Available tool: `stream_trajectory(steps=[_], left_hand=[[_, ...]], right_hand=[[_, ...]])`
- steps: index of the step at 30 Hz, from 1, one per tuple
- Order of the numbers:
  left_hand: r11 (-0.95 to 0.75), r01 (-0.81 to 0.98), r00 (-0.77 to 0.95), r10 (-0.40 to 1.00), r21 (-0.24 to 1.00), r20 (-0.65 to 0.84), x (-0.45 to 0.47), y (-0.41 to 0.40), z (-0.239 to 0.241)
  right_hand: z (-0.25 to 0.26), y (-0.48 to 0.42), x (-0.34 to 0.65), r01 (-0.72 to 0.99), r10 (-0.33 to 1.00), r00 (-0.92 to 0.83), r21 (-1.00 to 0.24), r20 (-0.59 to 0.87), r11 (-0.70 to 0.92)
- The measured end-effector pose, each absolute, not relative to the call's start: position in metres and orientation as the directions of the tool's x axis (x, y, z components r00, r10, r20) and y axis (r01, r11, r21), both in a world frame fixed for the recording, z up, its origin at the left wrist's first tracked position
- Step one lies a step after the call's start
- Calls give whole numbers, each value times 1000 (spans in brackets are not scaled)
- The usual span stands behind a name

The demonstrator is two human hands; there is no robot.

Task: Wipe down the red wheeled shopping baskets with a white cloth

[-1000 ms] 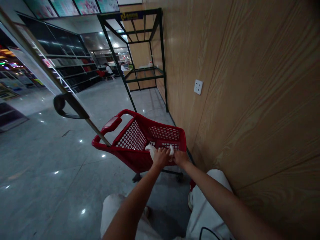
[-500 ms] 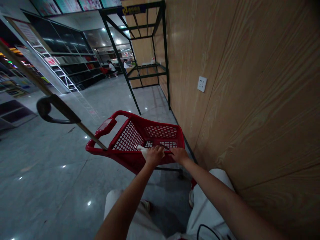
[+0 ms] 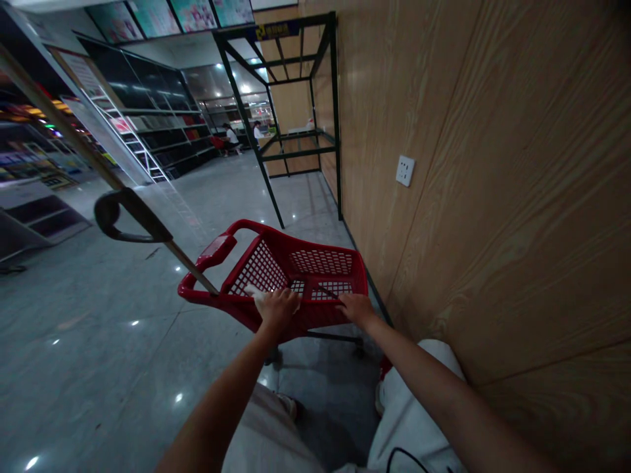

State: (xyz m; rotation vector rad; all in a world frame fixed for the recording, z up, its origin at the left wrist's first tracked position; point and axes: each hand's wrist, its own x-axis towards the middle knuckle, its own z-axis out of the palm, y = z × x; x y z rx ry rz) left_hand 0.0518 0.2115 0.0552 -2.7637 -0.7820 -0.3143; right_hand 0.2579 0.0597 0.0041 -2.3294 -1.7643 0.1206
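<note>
A red plastic shopping basket on wheels (image 3: pixel 296 263) stands on the floor in front of my knees, tilted toward me. My left hand (image 3: pixel 277 307) is closed on a white cloth (image 3: pixel 255 293) and presses it against the basket's near rim, left of the middle. My right hand (image 3: pixel 355 307) grips the same rim further right, fingers curled over it. The basket's long pull handle (image 3: pixel 129 220) slants up to the left, ending in a black grip.
A wood-panelled wall (image 3: pixel 493 197) with a white socket (image 3: pixel 405 170) runs close on the right. A bare dark metal shelf frame (image 3: pixel 296 118) stands ahead against the wall. Glossy grey floor (image 3: pixel 98 341) spreads left; store shelves and seated people are far back.
My left hand has slid the white cloth leftward along the basket's near rim, away from my right hand. My right hand has stayed on the rim.
</note>
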Motion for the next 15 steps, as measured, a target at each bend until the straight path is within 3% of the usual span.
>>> stream_trajectory(steps=[7,11,15], left_hand=[[-865,500,832,465,-46,304,143,136,14],[-925,362,917,331,-116,222,107,166,26],[-879,440,887,394,-184,240,38,221,51]], right_hand=[[5,59,247,903,934,352,-282,56,-323],[6,51,260,931,956,290,-248,53,-269],[4,51,271,945,960,271,-208,70,-252]])
